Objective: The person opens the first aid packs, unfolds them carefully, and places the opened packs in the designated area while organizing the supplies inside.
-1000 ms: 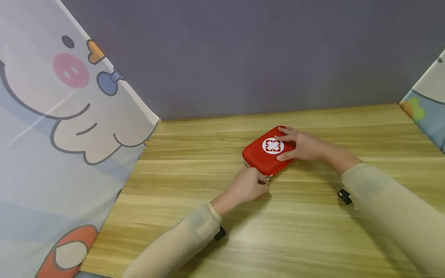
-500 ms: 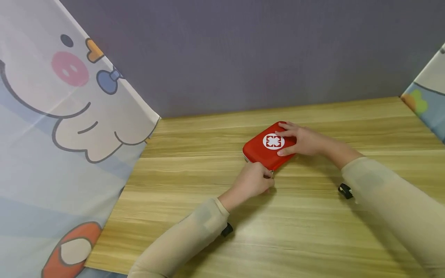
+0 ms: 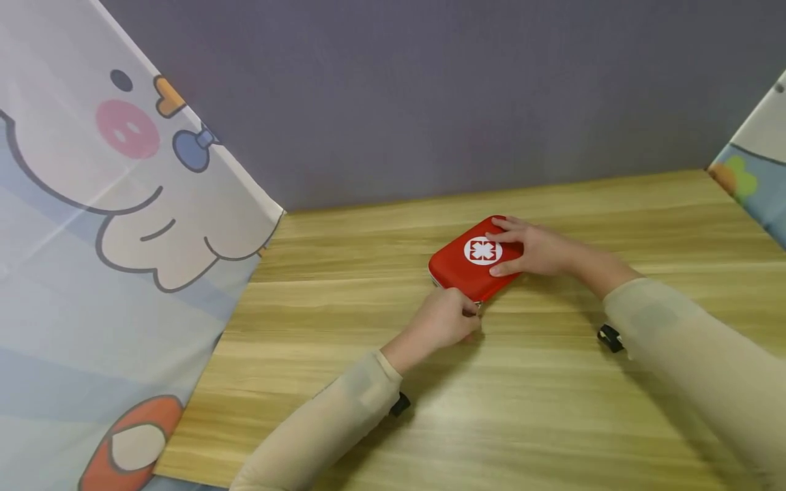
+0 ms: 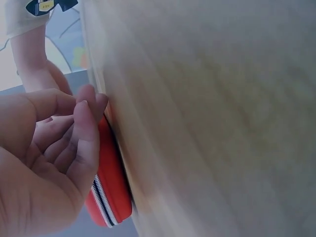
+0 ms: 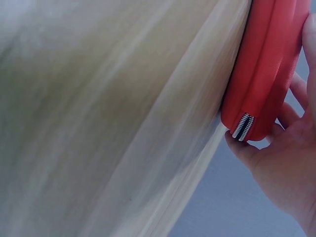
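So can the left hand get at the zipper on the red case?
Looks like yes: the left hand is at the red case's near corner, seemingly pinching the zipper's pull. The right hand holds the right side, leaving that corner free.

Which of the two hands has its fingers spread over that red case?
The right hand: its fingers spread on the red case, reaching the white emblem. The left hand is instead curled at the near corner, by the zipper.
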`<state>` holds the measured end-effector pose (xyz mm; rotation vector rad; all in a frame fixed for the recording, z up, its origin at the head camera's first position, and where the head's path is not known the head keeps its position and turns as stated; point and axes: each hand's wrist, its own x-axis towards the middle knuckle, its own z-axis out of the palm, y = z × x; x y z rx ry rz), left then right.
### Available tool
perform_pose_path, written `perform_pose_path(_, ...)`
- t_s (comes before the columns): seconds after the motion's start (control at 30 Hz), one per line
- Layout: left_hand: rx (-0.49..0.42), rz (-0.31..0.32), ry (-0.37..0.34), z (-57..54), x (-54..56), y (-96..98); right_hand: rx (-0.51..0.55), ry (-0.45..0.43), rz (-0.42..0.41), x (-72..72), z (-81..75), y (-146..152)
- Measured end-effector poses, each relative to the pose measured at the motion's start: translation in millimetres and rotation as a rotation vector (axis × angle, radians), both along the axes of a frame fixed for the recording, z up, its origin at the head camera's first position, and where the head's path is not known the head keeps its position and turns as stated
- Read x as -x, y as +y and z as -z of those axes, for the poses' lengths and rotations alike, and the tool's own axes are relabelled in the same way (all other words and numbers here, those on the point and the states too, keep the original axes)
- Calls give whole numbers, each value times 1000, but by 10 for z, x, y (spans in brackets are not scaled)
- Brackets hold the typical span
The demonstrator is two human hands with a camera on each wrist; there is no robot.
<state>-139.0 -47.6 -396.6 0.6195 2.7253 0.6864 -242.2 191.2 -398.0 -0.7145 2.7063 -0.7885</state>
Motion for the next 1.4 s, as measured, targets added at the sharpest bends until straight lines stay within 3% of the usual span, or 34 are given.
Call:
perform_pose_path(0.13, 32, 15, -21, -24, 8, -36, -2, -11, -8, -20, 31, -8)
perform_pose_path(0.23, 11, -26, -47, -94, 71, -92, 3, -9, -12, -21, 39, -12)
perform_pose_path(0.37, -57, -156, 36, -202, 259, -208, 18, -5, -18, -2, 28, -20)
perform_pose_path(0.5, -113, -266, 156, -219, 491, -309, 35, -9, -30, 16, 10, -21)
perform_pose_path(0.6, -105, -264, 122, -174, 624, -324, 42, -17, -44, 24, 4, -8)
perform_pose_path(0.7, -70, -234, 34, -109, 700, -291, 52, -35, -66, 30, -8, 14)
perform_pose_path(0.83, -61, -236, -71, -102, 731, -236, 75, -71, -103, 25, -56, 38)
perform_pose_path(1.1, 0, -285, -207, -223, 686, -201, 101, -126, -173, -9, -101, -21)
perform_pose_path(1.27, -49, -305, -253, -225, 620, -240, 74, -81, -157, -157, -159, -105)
perform_pose_path(1.4, -102, -316, -254, -206, 564, -267, 34, -46, -92, -269, -213, -207)
